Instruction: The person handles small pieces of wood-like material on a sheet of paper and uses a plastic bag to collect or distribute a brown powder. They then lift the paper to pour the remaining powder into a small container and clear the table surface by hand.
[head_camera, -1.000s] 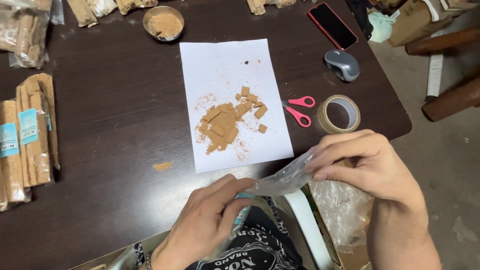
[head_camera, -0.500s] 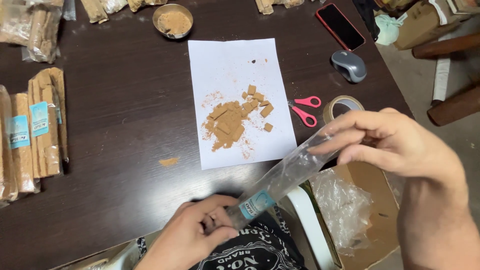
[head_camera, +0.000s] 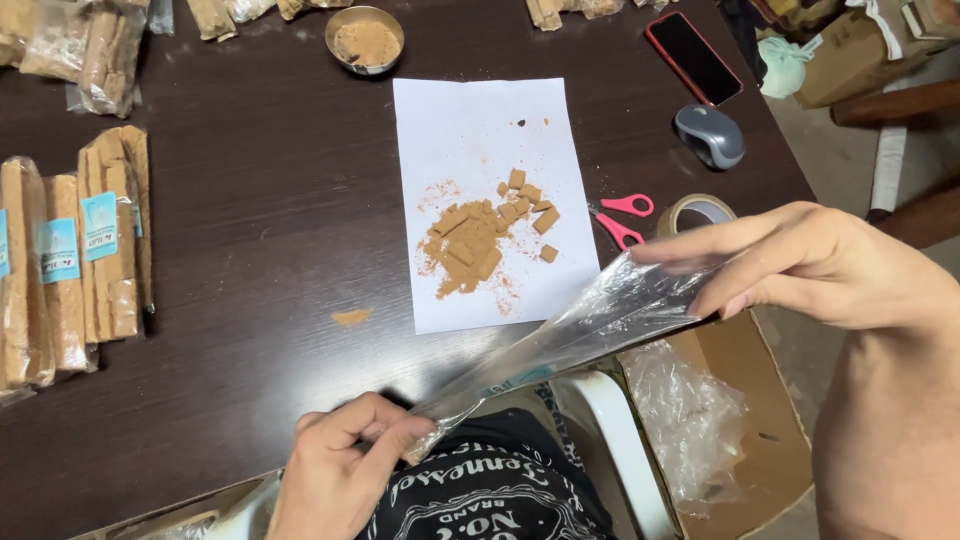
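Clear plastic bag (head_camera: 590, 325) stretched taut past counter (head_camera: 260, 250) near edge, left hand (head_camera: 335, 465) pinching its lower end, right hand (head_camera: 800, 265) gripping its upper end beyond the corner, white paper sheet (head_camera: 470, 130) with brown pieces (head_camera: 480, 240) just beyond, bare dark surface left of sheet.

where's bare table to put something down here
Widest bare patch: dark table between the wrapped bars and the white paper. A smaller one lies above the mouse. Crowded: scissors and tape roll by the right hand.
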